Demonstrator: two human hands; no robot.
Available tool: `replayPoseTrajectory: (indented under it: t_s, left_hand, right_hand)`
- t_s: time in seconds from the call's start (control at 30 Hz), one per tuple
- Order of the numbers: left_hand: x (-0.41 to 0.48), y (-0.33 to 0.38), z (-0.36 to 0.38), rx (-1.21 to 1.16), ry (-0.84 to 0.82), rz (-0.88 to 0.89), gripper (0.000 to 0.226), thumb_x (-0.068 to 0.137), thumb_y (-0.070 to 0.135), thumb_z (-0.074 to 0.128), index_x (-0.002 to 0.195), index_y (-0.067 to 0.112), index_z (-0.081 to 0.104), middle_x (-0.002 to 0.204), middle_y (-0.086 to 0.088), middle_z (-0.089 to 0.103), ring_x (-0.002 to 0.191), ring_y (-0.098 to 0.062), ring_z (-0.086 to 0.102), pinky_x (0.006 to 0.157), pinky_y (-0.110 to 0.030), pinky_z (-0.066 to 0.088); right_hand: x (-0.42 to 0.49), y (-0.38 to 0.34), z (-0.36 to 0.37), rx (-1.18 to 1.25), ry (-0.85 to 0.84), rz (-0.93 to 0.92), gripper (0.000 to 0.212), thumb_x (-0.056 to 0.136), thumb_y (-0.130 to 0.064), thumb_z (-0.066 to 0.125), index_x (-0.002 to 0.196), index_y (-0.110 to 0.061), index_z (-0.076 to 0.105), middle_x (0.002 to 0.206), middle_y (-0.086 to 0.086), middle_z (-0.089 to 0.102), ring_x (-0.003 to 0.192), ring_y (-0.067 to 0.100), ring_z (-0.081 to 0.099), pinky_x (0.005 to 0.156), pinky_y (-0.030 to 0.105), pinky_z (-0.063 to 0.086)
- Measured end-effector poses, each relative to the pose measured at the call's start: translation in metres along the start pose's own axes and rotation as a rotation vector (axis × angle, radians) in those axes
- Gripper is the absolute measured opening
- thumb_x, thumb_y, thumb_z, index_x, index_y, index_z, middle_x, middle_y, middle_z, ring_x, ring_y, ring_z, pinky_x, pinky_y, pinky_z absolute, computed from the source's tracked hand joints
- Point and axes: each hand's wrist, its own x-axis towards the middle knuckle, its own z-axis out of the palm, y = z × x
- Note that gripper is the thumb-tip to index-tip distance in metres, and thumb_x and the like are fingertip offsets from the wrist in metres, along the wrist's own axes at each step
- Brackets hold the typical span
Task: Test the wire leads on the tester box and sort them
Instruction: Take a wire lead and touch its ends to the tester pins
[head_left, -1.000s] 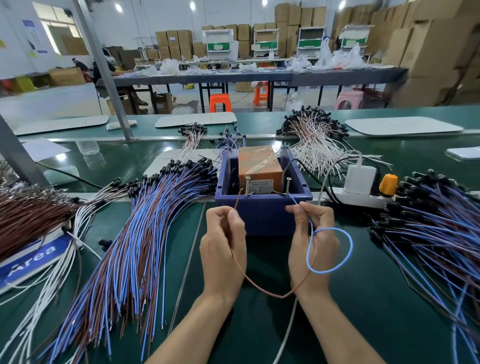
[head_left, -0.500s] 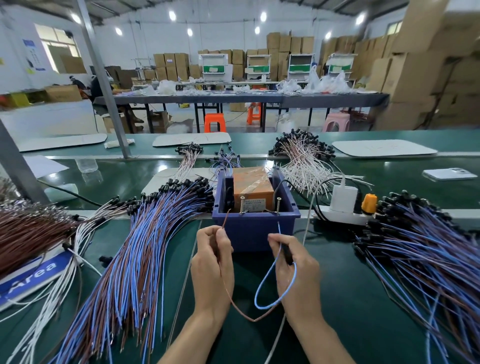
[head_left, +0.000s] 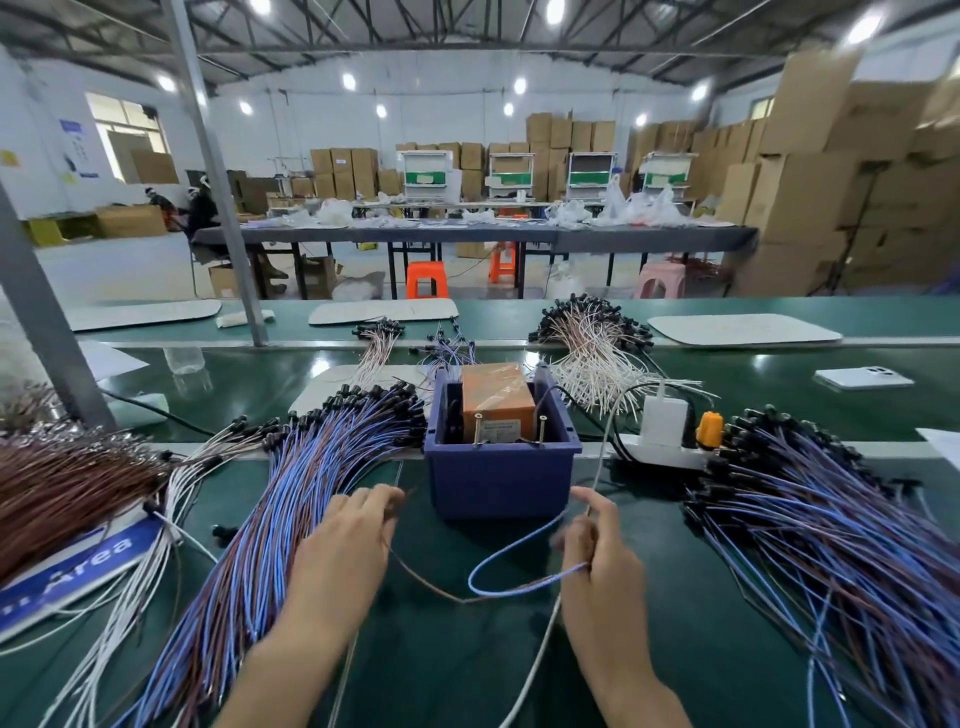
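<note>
A: While the wire lead (head_left: 462, 597) hangs between both hands just in front of the blue bin (head_left: 498, 483), how do the fingers sit?

B: Left hand (head_left: 348, 556): fingers (head_left: 371, 501) long, barely bent, tips near the bin's left front corner. Brown end runs in beneath them, held there. Thumb hidden. Right hand (head_left: 602, 566): fingers curled, pinching the blue end. Smeared by blur, so the exact pinch is hard to make out.

A: The lead itself?

B: Thin, half brown, half blue. Brown part sags low over the worktop (head_left: 441, 649). Blue part makes a loop just left of the right hand.

A: Tester box?

B: Tester box (head_left: 497, 397) is orange and upright inside the bin, with two metal pins (head_left: 477, 428) standing at its front. Lead is apart from both. Label is too small to read.

A: Further out?

B: Bundle of blue-and-brown leads (head_left: 291, 509) left of the bin, a second bundle (head_left: 831, 530) right, both cut off below. Brown bundle (head_left: 67, 483) at far left, cut by the edge. White leads (head_left: 592, 358) behind. Power strip (head_left: 670, 454) just right of the bin.
</note>
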Motion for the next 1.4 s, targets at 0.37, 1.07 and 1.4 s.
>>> replayPoseTrajectory:
  t_s: [0.37, 1.07, 1.4]
  left_hand:
    - [-0.026, 0.095, -0.069, -0.135, -0.243, 0.343, 0.042, 0.099, 0.060, 0.038, 0.130, 0.039, 0.057, 0.119, 0.019, 0.060, 0.110, -0.004, 0.056, 0.090, -0.032, 0.048]
    - [0.055, 0.249, -0.139, -1.144, 0.284, 0.412, 0.012, 0.101, 0.027, 0.054, 0.094, 0.021, 0.063, 0.070, 0.007, 0.065, 0.050, -0.007, 0.058, 0.047, -0.016, 0.042]
    - [0.082, 0.284, -0.043, -1.255, -0.165, 0.004, 0.017, 0.103, 0.024, 0.053, 0.097, 0.012, 0.064, 0.070, 0.011, 0.071, 0.048, -0.005, 0.056, 0.046, -0.020, 0.045]
  right_hand:
    - [0.015, -0.036, -0.013, -0.318, 0.152, -0.231, 0.017, 0.097, -0.011, 0.058, 0.112, -0.018, 0.063, 0.078, -0.006, 0.066, 0.071, 0.008, 0.049, 0.074, 0.029, 0.038]
    - [0.077, -0.101, -0.144, 0.148, -0.114, -0.437, 0.027, 0.110, -0.024, 0.037, 0.127, -0.023, 0.059, 0.079, -0.005, 0.060, 0.072, 0.011, 0.058, 0.071, 0.030, 0.047]
    - [0.079, -0.020, -0.236, -0.497, 0.064, -0.222, 0.022, 0.104, -0.044, 0.042, 0.112, -0.031, 0.058, 0.058, -0.016, 0.054, 0.047, 0.002, 0.048, 0.050, 0.027, 0.036]
